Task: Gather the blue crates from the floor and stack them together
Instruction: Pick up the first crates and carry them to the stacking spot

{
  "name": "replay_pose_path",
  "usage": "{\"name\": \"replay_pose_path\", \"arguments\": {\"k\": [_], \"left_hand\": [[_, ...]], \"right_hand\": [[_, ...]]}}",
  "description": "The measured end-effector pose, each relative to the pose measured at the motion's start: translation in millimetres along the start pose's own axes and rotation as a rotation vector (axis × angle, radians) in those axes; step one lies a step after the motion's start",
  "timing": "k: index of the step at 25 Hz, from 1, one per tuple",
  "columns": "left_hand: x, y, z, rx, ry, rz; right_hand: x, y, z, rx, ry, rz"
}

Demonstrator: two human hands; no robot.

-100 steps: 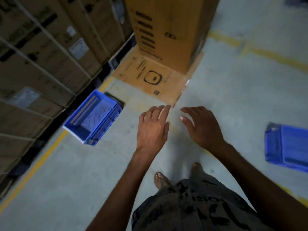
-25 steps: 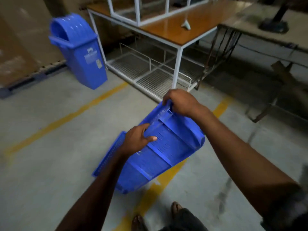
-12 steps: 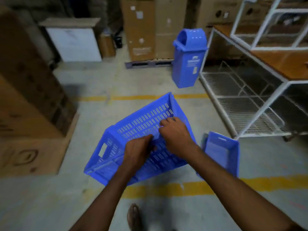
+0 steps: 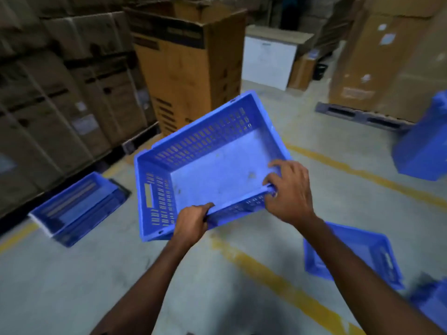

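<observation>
I hold a blue slotted crate [image 4: 217,160] in the air, open side up and tilted toward me. My left hand [image 4: 192,224] grips its near rim at the left. My right hand [image 4: 289,189] grips the same rim further right, fingers hooked inside. A second blue crate [image 4: 77,206] lies on the floor at the left, beside the stacked cartons. A third blue crate [image 4: 362,252] lies on the floor at the lower right, partly hidden by my right forearm.
Strapped cartons [image 4: 53,93] line the left side. A tall open cardboard box [image 4: 188,68] stands straight ahead. A blue bin [image 4: 425,146] is at the right edge, a pallet with boxes [image 4: 377,68] behind it. Yellow lines [image 4: 278,281] cross the concrete floor.
The view has swung left toward the cartons. The held crate has turned from bottom-up to open side up, and both hands now grip its near rim.
</observation>
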State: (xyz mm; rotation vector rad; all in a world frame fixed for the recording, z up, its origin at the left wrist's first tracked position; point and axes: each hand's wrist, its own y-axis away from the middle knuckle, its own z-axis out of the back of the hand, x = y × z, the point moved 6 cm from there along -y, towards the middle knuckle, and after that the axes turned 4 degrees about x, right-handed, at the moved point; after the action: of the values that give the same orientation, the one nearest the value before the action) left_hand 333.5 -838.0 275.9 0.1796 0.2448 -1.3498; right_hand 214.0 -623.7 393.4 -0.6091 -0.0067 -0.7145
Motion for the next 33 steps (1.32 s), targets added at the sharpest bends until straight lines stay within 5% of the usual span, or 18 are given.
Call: {"name": "replay_pose_path", "arguments": {"k": [4,8,13,16,18,20,22,33], "left_hand": [[107.0,26.5,25.2,-0.01,-0.119,0.097],[206.3,51.8,38.1,0.023,-0.154,0.247],[302.3,48.5,68.9,0.02,-0.174,0.4],[368.6,42.1,93.9,-0.102,0.074,0.565],[423.4,50.8,105.7,-0.276,0.227,0.85],[471.5,87.2,105.9,-0.416,0.266,1.351],[498.6,113.4,100.5,-0.423,0.423,1.646],[656.9,88.2,82.1,-0.093,0.366,1.721]], "right_hand": [[53.8,-97.1,-61.2,0.138,-0.157,-0.37],[78.7,-128.2,-192.5,0.702,-0.305,-0.605],[137.9,-168.7,-309.3,0.678,-0.416,-0.548],[157.5,-224.2,-368.4,0.736,-0.477,-0.597],[167.6,-268.4,-404.2,0.784,-0.499,-0.551],[175.0,-309.5,-442.5,0.837,-0.5,-0.483],[175.7,-348.6,-491.9,0.864,-0.506,-0.426],[336.4,-448.4,-587.7,0.935,-0.114,-0.143]]}}
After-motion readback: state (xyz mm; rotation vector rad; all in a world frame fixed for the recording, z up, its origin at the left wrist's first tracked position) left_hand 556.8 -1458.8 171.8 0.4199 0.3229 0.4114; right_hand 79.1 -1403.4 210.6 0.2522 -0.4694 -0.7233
